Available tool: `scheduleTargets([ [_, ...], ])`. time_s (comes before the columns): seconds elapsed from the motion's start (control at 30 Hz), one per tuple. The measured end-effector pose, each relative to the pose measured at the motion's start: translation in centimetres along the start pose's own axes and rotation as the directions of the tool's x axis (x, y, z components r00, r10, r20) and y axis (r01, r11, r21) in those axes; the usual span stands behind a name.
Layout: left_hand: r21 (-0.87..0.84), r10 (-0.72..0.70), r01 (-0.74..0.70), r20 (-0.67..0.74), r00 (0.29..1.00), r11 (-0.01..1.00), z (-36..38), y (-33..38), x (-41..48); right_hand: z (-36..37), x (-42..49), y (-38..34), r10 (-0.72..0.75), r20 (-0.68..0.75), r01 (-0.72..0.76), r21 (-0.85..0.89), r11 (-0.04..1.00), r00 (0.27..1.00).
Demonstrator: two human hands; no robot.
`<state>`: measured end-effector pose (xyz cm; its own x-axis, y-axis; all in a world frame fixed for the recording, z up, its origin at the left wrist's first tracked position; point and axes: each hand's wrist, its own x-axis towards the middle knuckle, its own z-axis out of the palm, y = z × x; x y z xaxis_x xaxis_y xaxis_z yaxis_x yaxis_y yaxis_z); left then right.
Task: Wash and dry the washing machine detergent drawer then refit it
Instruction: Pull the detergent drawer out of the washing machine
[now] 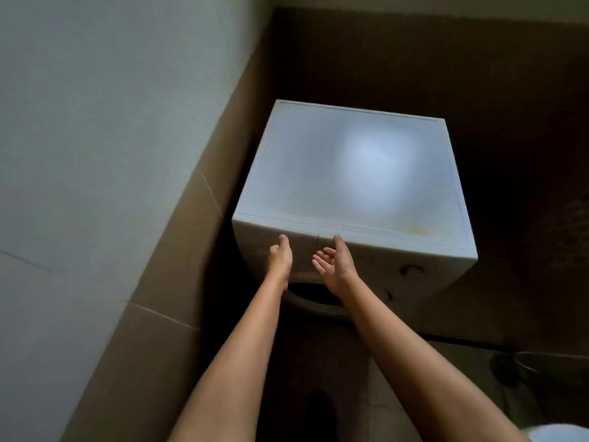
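The drawer sits flush in the washing machine, at the left end of its front top edge, with the seam closed; whether it has been washed cannot be told. Your left hand lies against the drawer front with the thumb raised to the top edge, presumably seeking the pull. Its fingers are hidden, so no grip can be confirmed. Your right hand is palm up just right of the seam, fingers loosely spread and holding nothing, probably placed to support the drawer.
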<state>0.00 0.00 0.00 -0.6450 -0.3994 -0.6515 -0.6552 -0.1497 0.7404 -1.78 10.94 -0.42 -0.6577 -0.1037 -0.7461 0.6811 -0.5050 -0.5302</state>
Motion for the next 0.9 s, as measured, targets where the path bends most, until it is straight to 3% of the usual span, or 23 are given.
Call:
scheduleTargets([
  [0.13, -0.326, -0.15, 0.158, 0.05, 0.987, 0.932, 0.2, 0.5, 2.4, 0.6, 1.8, 0.1, 0.105, 0.017, -0.106, 0.12, 0.987, 0.994],
  [0.3, -0.518, -0.218, 0.234, 0.094, 0.972, 0.823, 0.7, 0.9, 4.8, 1.2, 4.3, -0.6, 0.183, -0.071, -0.167, 0.189, 0.968, 0.981],
  [0.53, -0.52, -0.301, 0.296, 0.077, 0.95, 0.801, 1.3, 1.5, 6.3, 0.4, 6.8, -2.4, 0.236, -0.298, -0.245, 0.008, 0.969, 0.925],
  [0.7, -0.525, -0.331, 0.311, 0.059, 0.942, 0.792, 1.9, 1.2, 7.2, -0.2, 8.0, -3.5, 0.221, -0.327, -0.28, -0.144, 0.949, 0.919],
  [0.9, -0.552, -0.327, 0.294, 0.04, 0.944, 0.78, 2.5, 0.6, 7.5, -0.5, 9.2, -4.0, 0.226, -0.347, -0.299, -0.172, 0.939, 0.91],
])
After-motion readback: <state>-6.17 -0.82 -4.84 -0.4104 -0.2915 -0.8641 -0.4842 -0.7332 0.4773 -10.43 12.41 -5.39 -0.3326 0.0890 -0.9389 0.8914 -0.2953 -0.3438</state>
